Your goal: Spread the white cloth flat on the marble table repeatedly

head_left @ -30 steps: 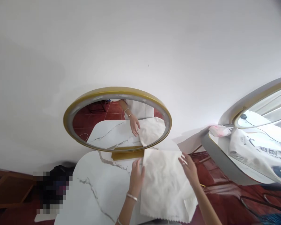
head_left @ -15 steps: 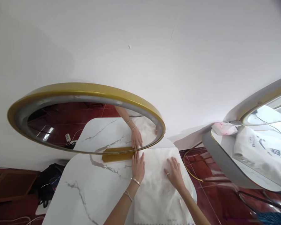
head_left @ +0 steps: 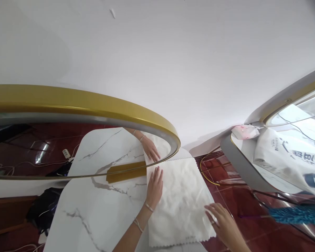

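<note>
A white cloth [head_left: 180,199] with a zigzag-cut edge lies spread on the white marble tabletop [head_left: 99,210]. My left hand [head_left: 155,187] rests flat on the cloth's left side, fingers stretched out toward the mirror. My right hand [head_left: 220,218] lies at the cloth's near right corner, fingers spread on its edge. A round gold-framed mirror [head_left: 126,110] stands at the back of the table and reflects the tabletop, the cloth and my hand.
A gold base bar [head_left: 126,172] holds the mirror on the table. To the right stands a second table [head_left: 238,157] with a white printed bag [head_left: 288,157], a pink-white pack [head_left: 244,131] and another mirror. Dark red tiled floor lies between, with a yellow cable [head_left: 207,168]. A dark bag [head_left: 40,210] sits low left.
The view has moved closer to the mirror. My right hand slid from the cloth's middle back to its near right corner, flattening it. My left hand stayed on the left side.
</note>
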Motion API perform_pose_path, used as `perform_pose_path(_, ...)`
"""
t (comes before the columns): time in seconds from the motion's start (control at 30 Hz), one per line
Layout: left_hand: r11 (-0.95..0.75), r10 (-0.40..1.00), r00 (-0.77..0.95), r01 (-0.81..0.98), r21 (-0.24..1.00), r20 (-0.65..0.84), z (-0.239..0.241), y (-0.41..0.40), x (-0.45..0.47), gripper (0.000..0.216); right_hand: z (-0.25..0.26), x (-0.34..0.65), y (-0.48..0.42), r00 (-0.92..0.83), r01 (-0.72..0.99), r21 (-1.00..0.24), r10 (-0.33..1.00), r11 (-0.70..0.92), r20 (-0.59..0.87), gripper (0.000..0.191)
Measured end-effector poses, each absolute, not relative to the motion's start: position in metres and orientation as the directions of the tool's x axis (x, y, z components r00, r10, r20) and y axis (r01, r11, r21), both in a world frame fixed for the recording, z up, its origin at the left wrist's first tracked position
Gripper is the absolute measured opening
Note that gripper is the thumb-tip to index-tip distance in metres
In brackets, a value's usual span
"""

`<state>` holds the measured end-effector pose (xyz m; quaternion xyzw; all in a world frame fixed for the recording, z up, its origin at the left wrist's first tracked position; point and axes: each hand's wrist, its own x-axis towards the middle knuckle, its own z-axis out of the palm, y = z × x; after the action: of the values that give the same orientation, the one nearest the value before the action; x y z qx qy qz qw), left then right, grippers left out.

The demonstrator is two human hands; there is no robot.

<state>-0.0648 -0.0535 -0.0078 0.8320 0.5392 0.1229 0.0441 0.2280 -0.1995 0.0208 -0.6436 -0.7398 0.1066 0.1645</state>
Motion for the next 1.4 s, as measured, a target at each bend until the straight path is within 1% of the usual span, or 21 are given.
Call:
perform_pose_path(0.07, -0.439, 0.898, 0.418, 0.874, 0.211, 0.138, -0.009, -0.057, -0.065, 0.057, 0.019, 0.219, -0.197, -0.195, 0.9, -0.383, 0.978, 0.208, 0.073, 0.02)
perform_pose_path(0.1, -0.428, 0.903, 0.408, 0.879, 0.211, 0.133, -0.01, -0.059, -0.065, 0.057, 0.015, 0.221, -0.198, -0.208, 0.904, -0.371, 0.977, 0.212, 0.052, 0.02)
perform_pose_path(0.2, -0.374, 0.926, 0.352, 0.904, 0.206, 0.139, -0.012, -0.065, -0.067, 0.059, -0.001, 0.248, -0.213, -0.119, 0.949, -0.286, 0.99, 0.136, 0.074, 0.033)
perform_pose_path(0.27, -0.339, 0.937, 0.31, 0.916, 0.212, 0.159, -0.013, -0.067, -0.068, 0.06, -0.004, 0.268, -0.216, -0.087, 0.962, -0.252, 0.994, 0.102, 0.07, 0.036)
perform_pose_path(0.3, -0.32, 0.943, 0.286, 0.922, 0.219, 0.171, -0.012, -0.068, -0.068, 0.061, -0.002, 0.272, -0.212, -0.092, 0.96, -0.261, 0.994, 0.103, 0.053, 0.035)
perform_pose_path(0.37, -0.289, 0.95, 0.247, 0.928, 0.234, 0.191, -0.011, -0.07, -0.067, 0.064, 0.007, 0.261, -0.192, -0.125, 0.936, -0.326, 0.992, 0.129, 0.033, 0.024)
perform_pose_path(0.4, -0.277, 0.953, 0.233, 0.931, 0.239, 0.196, -0.011, -0.07, -0.065, 0.066, 0.012, 0.247, -0.177, -0.129, 0.917, -0.369, 0.988, 0.151, 0.082, 0.024)
perform_pose_path(0.47, -0.256, 0.957, 0.209, 0.934, 0.248, 0.201, -0.011, -0.069, -0.063, 0.067, 0.017, 0.206, -0.142, -0.167, 0.884, -0.414, 0.975, 0.215, 0.15, 0.035)
perform_pose_path(0.57, -0.218, 0.965, 0.167, 0.939, 0.265, 0.204, -0.012, -0.064, -0.058, 0.068, 0.011, 0.138, -0.092, -0.246, 0.877, -0.387, 0.958, 0.285, 0.147, 0.048)
perform_pose_path(0.67, -0.14, 0.977, 0.088, 0.951, 0.276, 0.193, -0.013, -0.048, -0.055, 0.063, -0.005, 0.091, -0.054, -0.243, 0.911, -0.325, 0.967, 0.255, 0.076, 0.05)
perform_pose_path(0.77, -0.065, 0.986, 0.018, 0.959, 0.277, 0.167, -0.012, -0.022, -0.055, 0.055, -0.015, 0.07, -0.022, -0.233, 0.928, -0.288, 0.971, 0.237, 0.05, 0.047)
perform_pose_path(0.93, -0.102, 0.991, 0.076, 0.96, 0.259, 0.107, -0.007, 0.015, -0.055, 0.042, -0.012, 0.071, 0.011, -0.217, 0.92, -0.326, 0.975, 0.218, 0.041, 0.044)
perform_pose_path(1.0, -0.105, 0.99, 0.076, 0.96, 0.258, 0.121, -0.007, 0.016, -0.055, 0.042, -0.01, 0.077, 0.009, -0.186, 0.925, -0.327, 0.981, 0.195, 0.059, 0.045)
perform_pose_path(1.1, -0.103, 0.981, 0.052, 0.956, 0.276, 0.188, -0.008, 0.005, -0.055, 0.044, -0.013, 0.089, -0.013, -0.062, 0.949, -0.299, 0.988, 0.102, 0.141, 0.048)
perform_pose_path(1.17, -0.091, 0.979, 0.032, 0.952, 0.291, 0.202, -0.009, -0.004, -0.055, 0.046, -0.018, 0.096, -0.032, 0.006, 0.961, -0.272, 0.981, 0.048, 0.196, 0.05)
perform_pose_path(1.3, -0.066, 0.981, 0.014, 0.962, 0.264, 0.195, -0.009, -0.011, -0.054, 0.047, -0.029, 0.105, -0.051, 0.004, 0.977, -0.208, 0.978, 0.04, 0.209, 0.053)
perform_pose_path(1.4, -0.047, 0.98, 0.002, 0.973, 0.224, 0.198, -0.01, -0.002, -0.048, 0.043, -0.029, 0.102, -0.034, 0.019, 0.98, -0.196, 0.975, 0.025, 0.222, 0.05)
